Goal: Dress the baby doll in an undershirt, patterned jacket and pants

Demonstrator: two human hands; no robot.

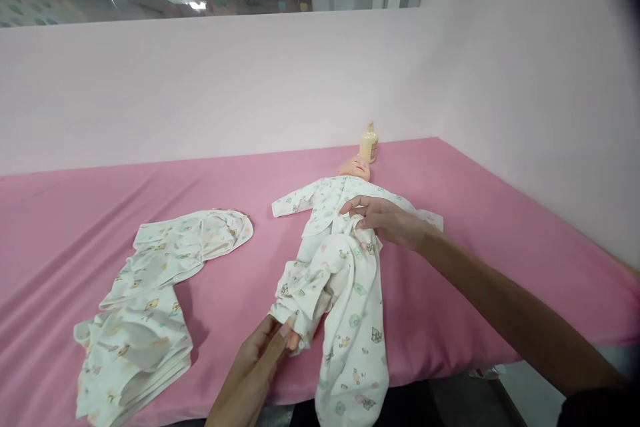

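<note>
A baby doll (356, 167) lies on its back on the pink sheet, its head toward the wall. It wears a white printed long-sleeved top (333, 195). White printed baby pants (354, 320) are partly on the doll; one leg is bunched around a doll's leg, while the other hangs over the table's front edge. My left hand (257, 360) pinches the bunched pant cuff beside the doll's foot (294, 340). Up at the waist, my right hand (387, 219) has its fingers closed on the waistband of the pants. A strip of white shows between top and pants.
Folded white printed baby clothes (145, 320) lie to the left on the pink sheet (240, 300). A pale yellow pump bottle (369, 143) stands behind the doll's head. White walls (210, 87) border the back and right sides.
</note>
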